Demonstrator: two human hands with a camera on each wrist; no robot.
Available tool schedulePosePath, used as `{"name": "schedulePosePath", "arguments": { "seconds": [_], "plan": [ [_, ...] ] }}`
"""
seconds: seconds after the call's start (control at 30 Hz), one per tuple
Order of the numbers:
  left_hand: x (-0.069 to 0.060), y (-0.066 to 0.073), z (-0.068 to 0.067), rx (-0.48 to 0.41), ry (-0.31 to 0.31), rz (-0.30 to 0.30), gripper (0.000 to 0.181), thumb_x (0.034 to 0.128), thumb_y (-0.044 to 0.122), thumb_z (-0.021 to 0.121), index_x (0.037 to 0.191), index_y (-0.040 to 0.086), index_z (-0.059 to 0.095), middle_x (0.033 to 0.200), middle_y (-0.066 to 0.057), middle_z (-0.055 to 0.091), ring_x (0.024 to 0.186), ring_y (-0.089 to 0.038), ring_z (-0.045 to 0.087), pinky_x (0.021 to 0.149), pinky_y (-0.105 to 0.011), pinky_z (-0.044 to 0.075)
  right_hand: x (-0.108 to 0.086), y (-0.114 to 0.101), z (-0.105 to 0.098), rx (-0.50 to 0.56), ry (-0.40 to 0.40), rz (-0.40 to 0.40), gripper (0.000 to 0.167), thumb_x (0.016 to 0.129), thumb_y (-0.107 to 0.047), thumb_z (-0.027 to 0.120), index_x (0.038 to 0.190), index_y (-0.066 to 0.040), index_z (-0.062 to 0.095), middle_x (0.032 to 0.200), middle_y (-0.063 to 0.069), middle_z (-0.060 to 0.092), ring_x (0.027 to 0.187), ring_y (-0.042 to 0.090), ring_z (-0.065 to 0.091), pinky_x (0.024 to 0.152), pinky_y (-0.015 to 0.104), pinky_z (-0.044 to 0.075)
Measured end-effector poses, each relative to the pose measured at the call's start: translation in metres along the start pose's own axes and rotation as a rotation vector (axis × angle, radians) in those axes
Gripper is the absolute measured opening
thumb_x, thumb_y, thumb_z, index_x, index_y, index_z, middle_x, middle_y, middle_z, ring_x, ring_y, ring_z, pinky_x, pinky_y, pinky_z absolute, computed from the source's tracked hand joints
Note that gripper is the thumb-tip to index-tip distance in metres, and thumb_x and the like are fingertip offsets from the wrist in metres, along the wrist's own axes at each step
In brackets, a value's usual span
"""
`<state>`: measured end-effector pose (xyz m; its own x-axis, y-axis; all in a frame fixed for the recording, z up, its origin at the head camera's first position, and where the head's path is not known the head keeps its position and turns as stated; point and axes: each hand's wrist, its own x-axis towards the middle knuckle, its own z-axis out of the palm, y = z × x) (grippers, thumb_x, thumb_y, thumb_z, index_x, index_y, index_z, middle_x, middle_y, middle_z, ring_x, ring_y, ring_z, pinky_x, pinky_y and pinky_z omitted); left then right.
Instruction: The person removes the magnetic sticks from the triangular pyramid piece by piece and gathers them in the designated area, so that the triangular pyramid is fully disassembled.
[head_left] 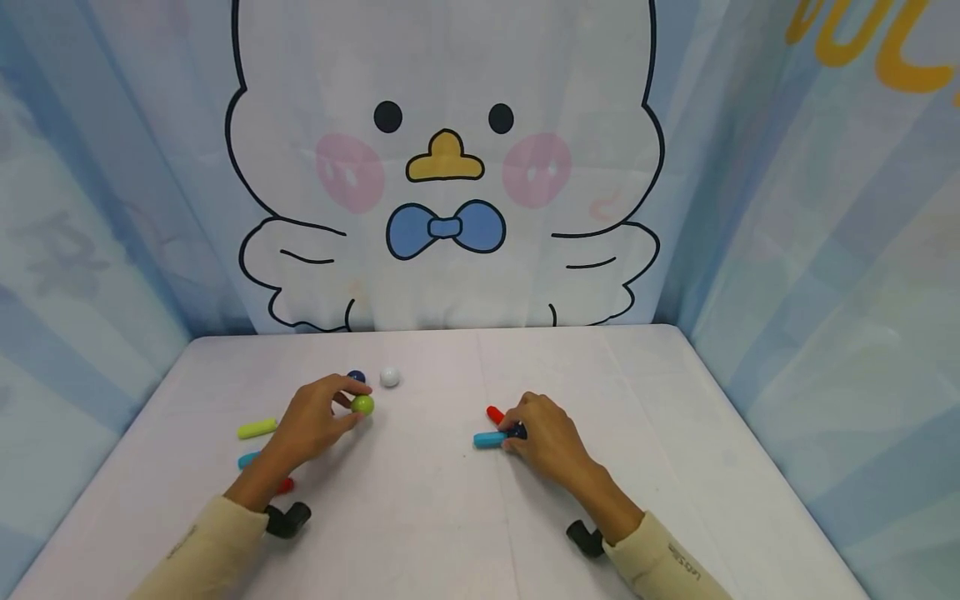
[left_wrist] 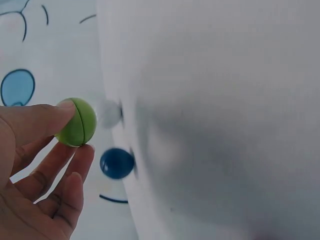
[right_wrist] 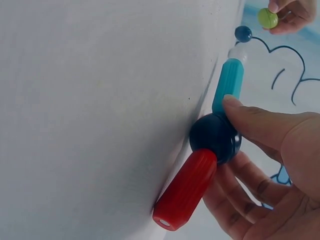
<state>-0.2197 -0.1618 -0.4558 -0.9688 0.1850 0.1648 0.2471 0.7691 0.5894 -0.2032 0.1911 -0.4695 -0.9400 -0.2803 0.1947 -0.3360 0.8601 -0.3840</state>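
Observation:
My left hand [head_left: 315, 421] pinches a yellow-green ball [left_wrist: 77, 122] between thumb and fingers, raised off the table. Just beyond it lie a dark blue ball [left_wrist: 117, 163] and a white ball [head_left: 389, 377]. On the right, my right hand [head_left: 553, 440] grips another dark blue ball [right_wrist: 214, 139], with the thumb reaching onto a light blue stick [right_wrist: 229, 82]. Both that stick and a red stick [right_wrist: 185, 192] meet the ball at an angle to each other. In the right wrist view the red stick's free end is close to the table surface.
Left of the left hand lies a yellow-green stick [head_left: 257, 428]. A second light blue stick [head_left: 247, 460] and a second red stick [head_left: 286, 485] are partly hidden under the left forearm. The white table [head_left: 420, 533] ends at a curtain [head_left: 450, 292] behind.

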Motion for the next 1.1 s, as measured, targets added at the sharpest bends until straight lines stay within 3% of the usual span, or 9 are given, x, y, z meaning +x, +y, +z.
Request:
{"name": "schedulePosePath", "arguments": {
  "seconds": [0.23, 0.47, 0.77, 1.1],
  "plan": [
    [0.011, -0.020, -0.020, 0.036, 0.029, -0.031, 0.036, 0.0918, 0.004, 0.081, 0.127, 0.007, 0.073, 0.128, -0.018, 0.073, 0.108, -0.035, 0.070, 0.095, -0.054, 0.059, -0.001, 0.000, -0.001, 0.004, -0.003, -0.005, 0.019, 0.079, -0.016, 0.095, 0.095, -0.017, 0.085, 0.093, -0.001, 0.067, 0.090, 0.013, 0.057, 0.083, 0.034, 0.054],
    [0.026, -0.037, -0.031, 0.062, -0.005, -0.123, 0.038, 0.0942, 0.005, 0.079, 0.131, 0.004, 0.070, 0.132, -0.020, 0.070, 0.114, -0.039, 0.066, 0.097, -0.054, 0.057, -0.002, 0.001, -0.001, 0.008, 0.004, -0.016, 0.021, 0.078, -0.013, 0.095, 0.096, -0.016, 0.084, 0.092, -0.001, 0.066, 0.091, 0.014, 0.059, 0.084, 0.035, 0.055],
    [0.047, -0.052, -0.036, 0.072, -0.053, -0.145, 0.035, 0.0951, 0.002, 0.076, 0.130, 0.001, 0.070, 0.130, -0.022, 0.070, 0.115, -0.040, 0.065, 0.097, -0.052, 0.057, -0.004, 0.001, -0.002, 0.010, -0.004, -0.016, 0.025, 0.077, -0.011, 0.096, 0.098, -0.015, 0.084, 0.093, -0.001, 0.066, 0.091, 0.014, 0.059, 0.084, 0.035, 0.055],
    [0.062, -0.059, -0.033, 0.120, -0.109, -0.225, 0.037, 0.0963, 0.002, 0.073, 0.133, -0.001, 0.067, 0.132, -0.026, 0.065, 0.113, -0.041, 0.061, 0.097, -0.052, 0.057, -0.004, 0.004, -0.002, 0.030, -0.004, -0.015, 0.026, 0.076, -0.010, 0.096, 0.098, -0.015, 0.083, 0.092, -0.003, 0.066, 0.090, 0.013, 0.058, 0.085, 0.035, 0.055]
  ]
}}
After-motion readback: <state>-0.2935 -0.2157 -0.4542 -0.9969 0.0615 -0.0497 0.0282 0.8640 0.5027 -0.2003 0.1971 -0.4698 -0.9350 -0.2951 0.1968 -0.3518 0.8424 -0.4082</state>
